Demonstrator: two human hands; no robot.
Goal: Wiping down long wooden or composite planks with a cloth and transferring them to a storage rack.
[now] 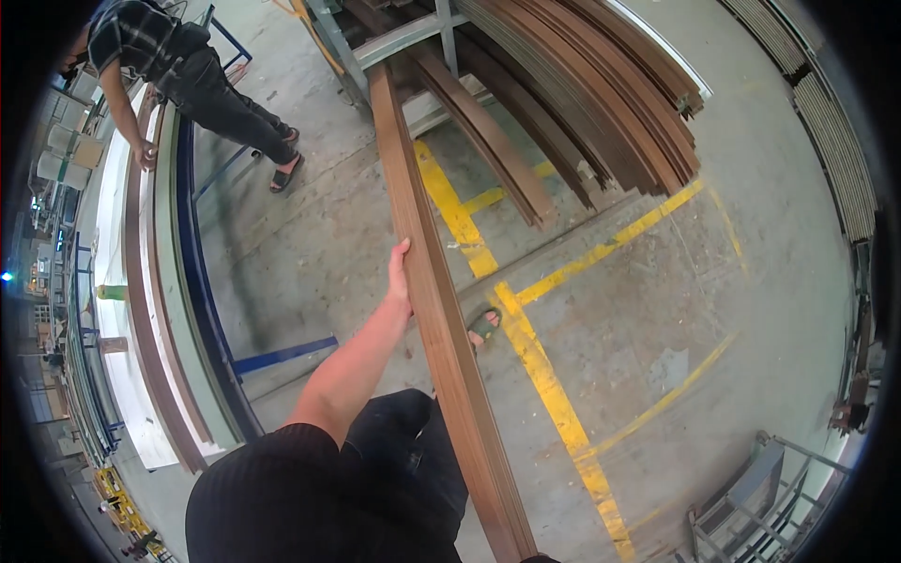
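A grey metal rack (408,39) at the top centre holds a thick stack of long brown profiles (619,103), their ends stepped unevenly at the right. To the left of this stack, a separate brown board (483,141) slopes out of the rack toward the floor (310,225). The wearer's bare left hand (402,277) is closed on the left edge of a long brown beam (434,300), thumb lying along the side; the fingers are mostly hidden by the beam. The beam runs from the rack down to the lower edge of the view, passing just right of the wearer's dark-clothed legs. The right hand is out of view, so its state cannot be told. On the left, a white-topped bench (131,403) with a blue frame carries brown strips (144,310); at its far end, a co-worker's hand (145,155) touches one. Yellow lines (560,413) mark the floor, and a grey metal cart (760,488) stands lower right.
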